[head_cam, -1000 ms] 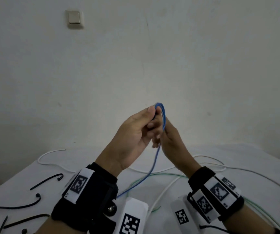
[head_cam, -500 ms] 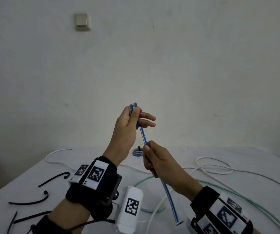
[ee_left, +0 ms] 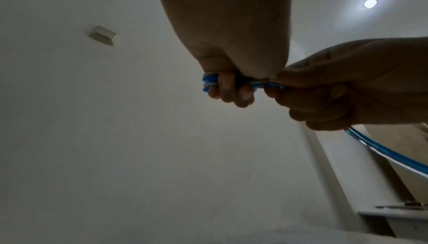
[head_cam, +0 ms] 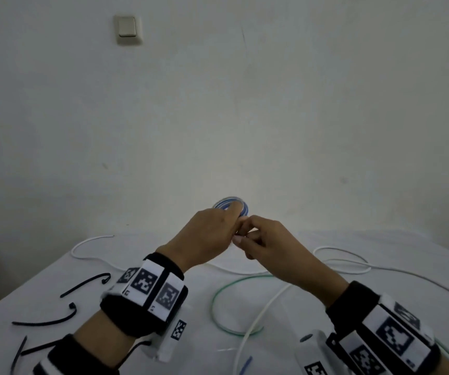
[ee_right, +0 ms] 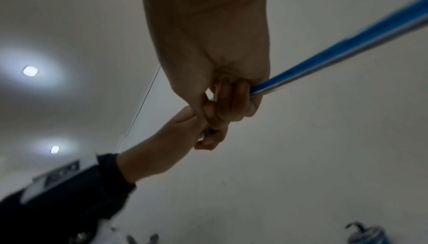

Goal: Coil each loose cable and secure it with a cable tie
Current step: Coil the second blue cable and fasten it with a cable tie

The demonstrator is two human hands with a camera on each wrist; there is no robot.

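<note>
A blue-and-white cable (head_cam: 231,203) is wound into a small coil held up in front of the wall. My left hand (head_cam: 234,216) grips the coil, thumb over the top; in the left wrist view its fingers (ee_left: 228,90) curl round the loops (ee_left: 209,84). My right hand (head_cam: 243,235) touches the left and pinches the same cable (ee_right: 347,46), which runs out of its fist. The loose tail (ee_left: 382,154) hangs down, and its end (head_cam: 245,365) shows near the table's front. Several black cable ties (head_cam: 88,284) lie at the left.
On the white table (head_cam: 380,239) lie a loose green cable (head_cam: 218,301) and white cables (head_cam: 339,263), one of which (head_cam: 250,328) runs toward me. A blue coil (ee_right: 368,235) with a tie on it sits on the table in the right wrist view. A wall switch (head_cam: 127,29) is above.
My right hand, which was lower down the cable, has come up to meet the left hand. The coil in the left hand has tipped flatter and shows more loops.
</note>
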